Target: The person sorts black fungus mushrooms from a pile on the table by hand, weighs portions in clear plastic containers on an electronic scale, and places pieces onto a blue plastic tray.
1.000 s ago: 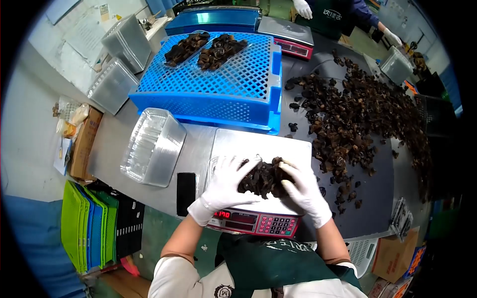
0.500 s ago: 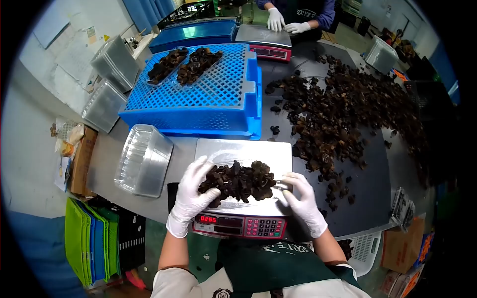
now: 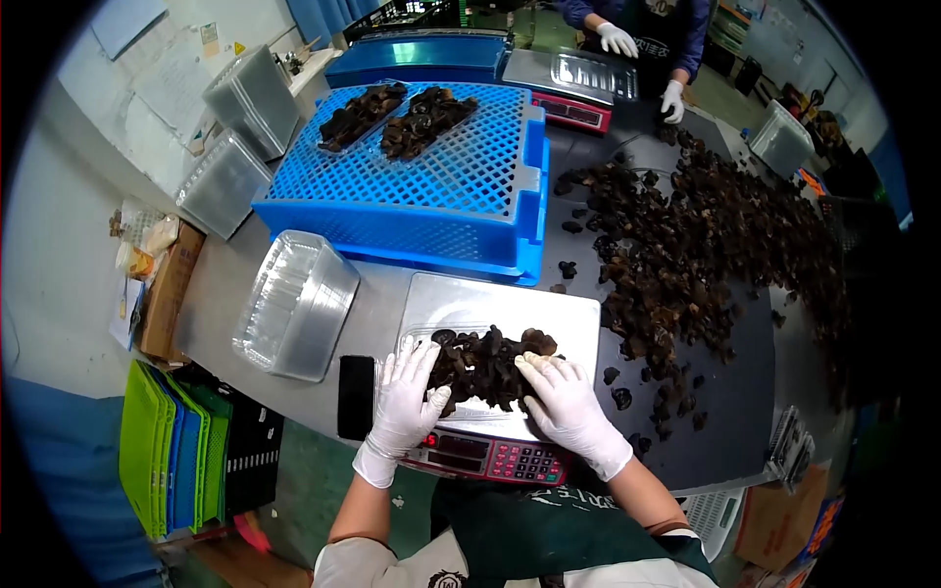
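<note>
A heap of dark, frilly wood ear mushrooms [image 3: 490, 367] lies in a clear plastic tray on the steel pan of a digital scale [image 3: 578, 333]. At its left end rests my gloved left hand [image 3: 400, 397], fingers stretched out and thumb apart, against the tray's side. From the right, my gloved right hand [image 3: 569, 397] lays its extended fingers over the end of the mushrooms, with the thumb lower down and apart. Part of the scale's red display is hidden by my left hand. A black phone [image 3: 356, 397] lies just left of that hand.
Stacked clear trays [image 3: 299, 309] stand on the left. Behind the scale, a blue crate [image 3: 392, 216] bears two filled trays [image 3: 426, 122]. A large pile of wood ears [image 3: 686, 255] spreads rightward. Across the table, a co-worker's gloved hand [image 3: 672, 101] is near the pile, beside another scale [image 3: 569, 113].
My right hand has moved from the tray's right edge onto the mushrooms. My left hand has shifted slightly. The co-worker's hands have parted, and a clear tray now sits on their scale.
</note>
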